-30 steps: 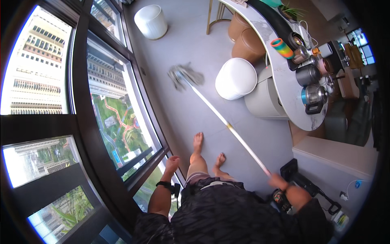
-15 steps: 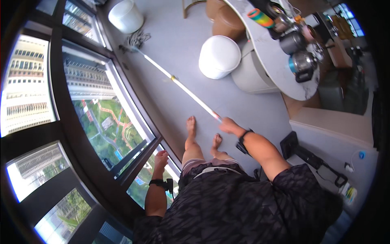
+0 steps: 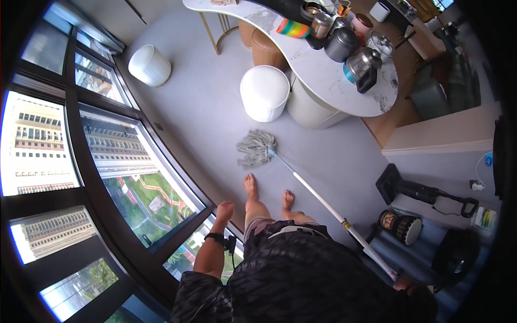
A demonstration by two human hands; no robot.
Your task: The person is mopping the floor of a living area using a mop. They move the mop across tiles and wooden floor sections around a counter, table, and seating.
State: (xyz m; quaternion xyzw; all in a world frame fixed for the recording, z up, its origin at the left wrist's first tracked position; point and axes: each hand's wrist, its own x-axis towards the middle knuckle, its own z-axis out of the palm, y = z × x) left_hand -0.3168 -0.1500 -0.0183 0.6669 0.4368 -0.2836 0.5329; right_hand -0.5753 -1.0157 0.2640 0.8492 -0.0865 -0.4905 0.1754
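A string mop with a grey strand head (image 3: 257,148) rests on the floor just ahead of my feet. Its white pole (image 3: 318,196) slants back past my right side, with a yellowish collar partway along. At the pole's end, close to my body, my right hand (image 3: 407,283) is closed round it, partly in shadow. My left hand (image 3: 225,211) hangs loosely curled beside the window, with nothing visible in it. A dark band with a small device sits on the left wrist.
White round stools (image 3: 264,94) and brown stools stand by a marble-topped counter (image 3: 307,56) bearing pots and a kettle. Another white stool (image 3: 149,65) is near the windows. To the right are a black upright vacuum (image 3: 420,191) and a small drum (image 3: 399,227). Tall windows line the left.
The mop head has come from the far left by the windows to just ahead of my feet. My right hand has drawn the pole back to my right side.
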